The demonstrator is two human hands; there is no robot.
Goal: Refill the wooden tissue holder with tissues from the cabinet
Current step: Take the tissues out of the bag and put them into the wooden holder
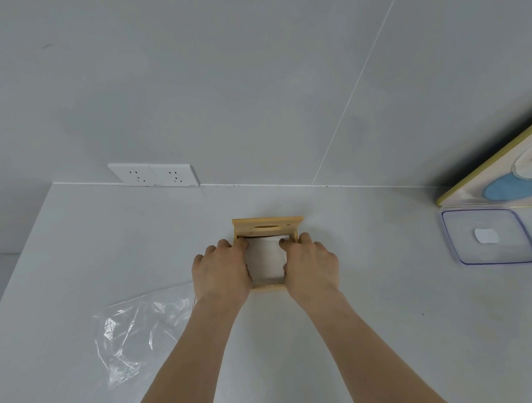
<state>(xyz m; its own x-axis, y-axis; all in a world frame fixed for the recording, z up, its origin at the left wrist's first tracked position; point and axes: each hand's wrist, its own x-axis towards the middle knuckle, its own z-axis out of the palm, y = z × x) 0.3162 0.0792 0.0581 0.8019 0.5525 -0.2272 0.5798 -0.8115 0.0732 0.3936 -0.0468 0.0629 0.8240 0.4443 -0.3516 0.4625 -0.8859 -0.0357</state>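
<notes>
A pale grey worktop (384, 287) meets a wall (223, 81) of large grey panels along a white sealed joint beyond the hands, with one thin white seam (357, 84) running diagonally up the wall above and to the right of the right hand. A white double socket plate (154, 174) sits low on the wall, up and to the left of the left hand. Lighting is soft and even, with a shadowed strip at the worktop's far left edge.

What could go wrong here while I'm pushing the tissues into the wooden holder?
The tissue stack looks pinched between both thumbs, so it may crumple or jam against the wooden holder under its slotted lid. The clear plastic wrapper lies close to your left hand and forearm, which could sweep it off the counter.
</notes>
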